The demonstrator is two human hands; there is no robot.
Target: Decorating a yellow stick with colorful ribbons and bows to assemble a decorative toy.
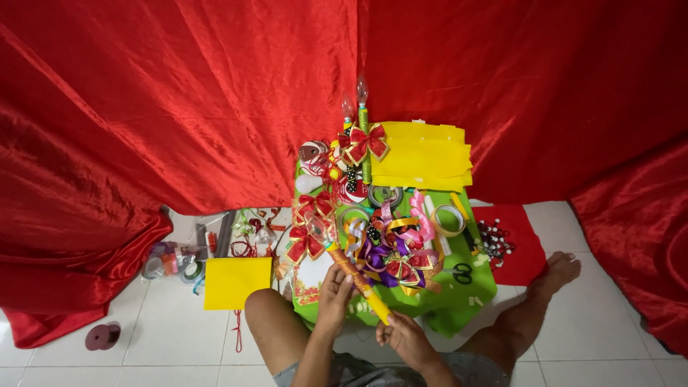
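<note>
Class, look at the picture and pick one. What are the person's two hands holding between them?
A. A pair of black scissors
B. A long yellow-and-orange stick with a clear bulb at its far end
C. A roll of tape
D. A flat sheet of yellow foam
B: the left hand and right hand both grip the yellow-and-orange stick, while the scissors, tape roll and yellow sheet lie untouched.

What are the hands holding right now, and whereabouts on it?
A candle-shaped stick, orange and yellow with a clear bulb tip: left hand around its middle, right hand at the yellow bottom end.
</note>
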